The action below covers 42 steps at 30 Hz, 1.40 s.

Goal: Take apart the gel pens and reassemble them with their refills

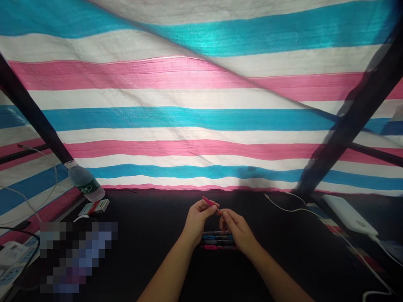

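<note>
A slim pink pen [208, 201] is held up above the black table, slanting down to the right. My left hand [197, 217] grips its barrel between thumb and fingers. At the pen's lower right end, my right hand [236, 228] pinches with thumb and forefinger; the fingertips cover what is exactly there. Below and between both hands, several pens [217, 242] lie side by side on the table, with blue, dark and pink parts. My wrists hide some of their ends.
A plastic bottle [85, 182] and a small box [93, 206] stand at the left. Power strips [19, 262] and a blurred patch are nearer. At the right lie a white power bank [349, 214] and a white cable [292, 208]. A striped sheet [189, 117] hangs behind.
</note>
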Available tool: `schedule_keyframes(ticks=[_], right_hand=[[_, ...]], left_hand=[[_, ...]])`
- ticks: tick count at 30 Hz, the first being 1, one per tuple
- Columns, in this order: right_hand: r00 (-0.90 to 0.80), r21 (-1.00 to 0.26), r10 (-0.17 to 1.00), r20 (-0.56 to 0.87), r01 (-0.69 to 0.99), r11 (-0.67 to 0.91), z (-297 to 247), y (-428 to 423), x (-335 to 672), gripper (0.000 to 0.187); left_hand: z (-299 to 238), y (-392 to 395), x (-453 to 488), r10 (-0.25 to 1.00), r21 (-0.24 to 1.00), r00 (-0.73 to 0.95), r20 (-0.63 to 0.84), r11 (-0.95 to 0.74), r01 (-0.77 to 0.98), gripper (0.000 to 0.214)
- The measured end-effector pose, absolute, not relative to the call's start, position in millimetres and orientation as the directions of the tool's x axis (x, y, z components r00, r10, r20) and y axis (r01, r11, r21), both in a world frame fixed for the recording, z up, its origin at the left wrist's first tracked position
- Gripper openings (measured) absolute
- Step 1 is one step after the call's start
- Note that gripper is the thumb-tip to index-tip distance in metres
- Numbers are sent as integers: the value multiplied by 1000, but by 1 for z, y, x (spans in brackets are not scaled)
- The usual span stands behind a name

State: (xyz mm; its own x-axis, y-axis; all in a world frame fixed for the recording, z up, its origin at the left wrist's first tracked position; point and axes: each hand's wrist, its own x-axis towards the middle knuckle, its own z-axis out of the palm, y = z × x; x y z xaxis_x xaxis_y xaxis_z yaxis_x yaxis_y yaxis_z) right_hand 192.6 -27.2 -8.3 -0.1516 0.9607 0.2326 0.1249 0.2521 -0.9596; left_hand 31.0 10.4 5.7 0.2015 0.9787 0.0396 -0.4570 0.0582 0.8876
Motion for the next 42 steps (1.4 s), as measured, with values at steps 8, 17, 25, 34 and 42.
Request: schedule_keyframes(ticks=[8,17,25,34,42], right_hand=[[-106,-930,955,278,220,295,-6,-26,196,34],[-154,-990,981,121,-92,107,-13,-24,192,47],[5,-979,979,202,15,201,-10,-16,198,39],[69,-819,950,304,528,224,-24,-5,221,23],[-118,-537,978,173,821,194,-22,-12,214,18]], left_hand=[[2,11,31,977,904,205,51,42,-425,27],[6,8,32,965,908,251,80,34,-417,26],[9,16,22,983,934,157,99,-38,-354,27],[2,23,-9,926,904,310,214,-308,296,13],[9,18,-17,872,624,489,33,-400,671,18]])
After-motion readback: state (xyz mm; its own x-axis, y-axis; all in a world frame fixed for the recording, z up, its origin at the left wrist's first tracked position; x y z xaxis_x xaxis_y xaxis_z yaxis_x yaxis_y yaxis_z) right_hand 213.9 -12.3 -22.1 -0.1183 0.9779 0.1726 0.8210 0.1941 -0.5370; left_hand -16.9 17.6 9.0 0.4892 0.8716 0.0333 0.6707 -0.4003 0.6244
